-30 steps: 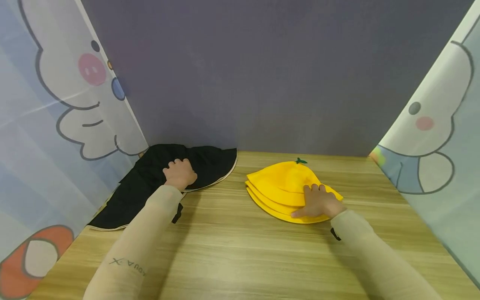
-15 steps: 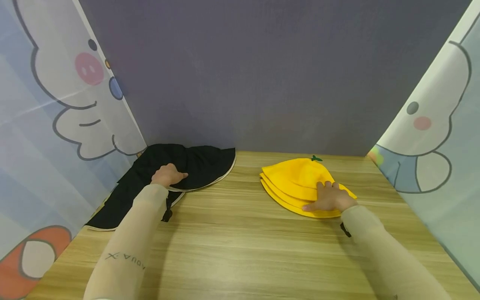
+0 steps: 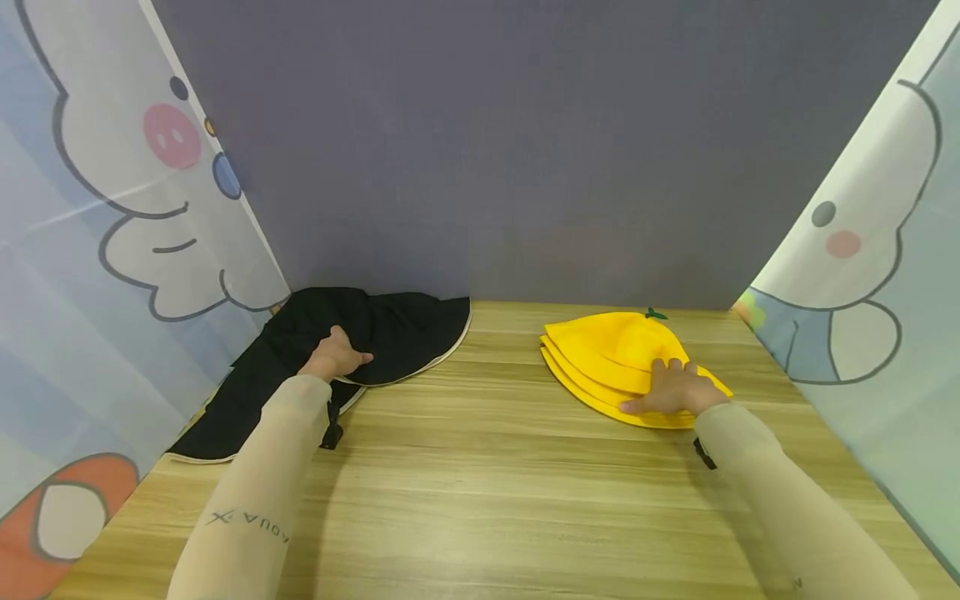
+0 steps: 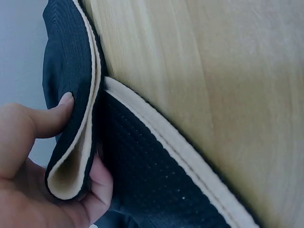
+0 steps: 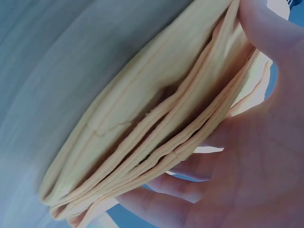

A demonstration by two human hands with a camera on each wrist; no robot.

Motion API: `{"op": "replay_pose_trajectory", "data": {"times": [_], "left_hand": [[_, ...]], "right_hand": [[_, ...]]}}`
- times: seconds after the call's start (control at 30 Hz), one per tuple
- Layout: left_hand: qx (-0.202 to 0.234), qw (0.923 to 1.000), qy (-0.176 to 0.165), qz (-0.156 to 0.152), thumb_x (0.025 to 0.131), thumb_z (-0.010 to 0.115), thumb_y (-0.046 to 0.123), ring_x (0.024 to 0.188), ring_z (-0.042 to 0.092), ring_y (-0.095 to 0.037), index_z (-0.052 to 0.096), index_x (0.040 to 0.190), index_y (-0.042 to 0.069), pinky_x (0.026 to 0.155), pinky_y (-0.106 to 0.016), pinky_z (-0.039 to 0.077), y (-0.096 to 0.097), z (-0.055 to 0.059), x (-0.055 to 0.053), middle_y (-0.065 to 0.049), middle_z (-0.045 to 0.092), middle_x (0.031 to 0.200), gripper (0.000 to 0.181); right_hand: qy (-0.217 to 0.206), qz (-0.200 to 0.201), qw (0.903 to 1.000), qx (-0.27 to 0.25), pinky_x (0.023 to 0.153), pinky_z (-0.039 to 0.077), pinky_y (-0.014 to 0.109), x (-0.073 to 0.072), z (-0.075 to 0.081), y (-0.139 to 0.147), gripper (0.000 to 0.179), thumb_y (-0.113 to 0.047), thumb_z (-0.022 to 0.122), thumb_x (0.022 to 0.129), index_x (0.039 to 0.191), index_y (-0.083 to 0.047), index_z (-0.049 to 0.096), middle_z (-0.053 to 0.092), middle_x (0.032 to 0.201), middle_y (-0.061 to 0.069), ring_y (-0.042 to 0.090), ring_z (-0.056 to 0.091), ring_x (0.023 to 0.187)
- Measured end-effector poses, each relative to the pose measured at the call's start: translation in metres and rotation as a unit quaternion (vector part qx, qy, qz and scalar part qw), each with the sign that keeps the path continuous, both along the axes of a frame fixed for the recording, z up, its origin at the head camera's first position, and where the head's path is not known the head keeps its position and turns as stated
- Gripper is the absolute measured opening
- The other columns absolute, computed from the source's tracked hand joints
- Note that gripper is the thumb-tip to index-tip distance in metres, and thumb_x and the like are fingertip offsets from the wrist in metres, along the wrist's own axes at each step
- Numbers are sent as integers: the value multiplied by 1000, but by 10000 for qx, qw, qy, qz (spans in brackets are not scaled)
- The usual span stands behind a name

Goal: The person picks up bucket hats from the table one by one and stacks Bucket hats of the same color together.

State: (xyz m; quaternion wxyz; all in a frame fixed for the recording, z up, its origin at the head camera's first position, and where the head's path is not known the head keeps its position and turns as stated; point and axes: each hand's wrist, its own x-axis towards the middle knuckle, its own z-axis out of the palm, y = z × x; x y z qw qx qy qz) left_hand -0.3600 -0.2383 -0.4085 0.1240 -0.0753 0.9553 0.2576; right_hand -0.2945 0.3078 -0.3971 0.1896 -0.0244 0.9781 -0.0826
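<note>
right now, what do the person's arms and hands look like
The left sleeve and right sleeve are long and cream-coloured. Dark lettering runs across the left one. A black piece shows by each sleeve's end. The left hand and right hand are bare.

Bare table separates black hats from yellow hats; a grey wall blocks behind.

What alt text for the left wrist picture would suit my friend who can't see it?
A person's left hand pinches the folded brim of a black fabric hat with cream trim. Partly behind it, a second black, cream-trimmed fabric piece lies on a pale wood-grain tabletop.
</note>
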Motion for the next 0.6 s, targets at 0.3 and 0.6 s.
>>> {"op": "replay_pose_trajectory", "data": {"times": [0.3,0.6], "left_hand": [[-65,9998,153,-137,102,62,27,134,39,-57,4,152,-14,109,-61,38,0,1,0,-45,30,149,87],[57,9989,287,-373,103,62,22,134,42,-53,11,154,-8,108,-59,39,2,-1,-3,-41,32,150,78]], "right_hand": [[-50,-333,9994,-93,94,25,85,-1,3,22,133,-75,65,82,147,25,6,11,144,55,76,12,129],[74,-659,9977,-146,98,25,82,-3,-1,43,136,-79,59,84,146,26,-2,6,143,58,78,8,129]]}}
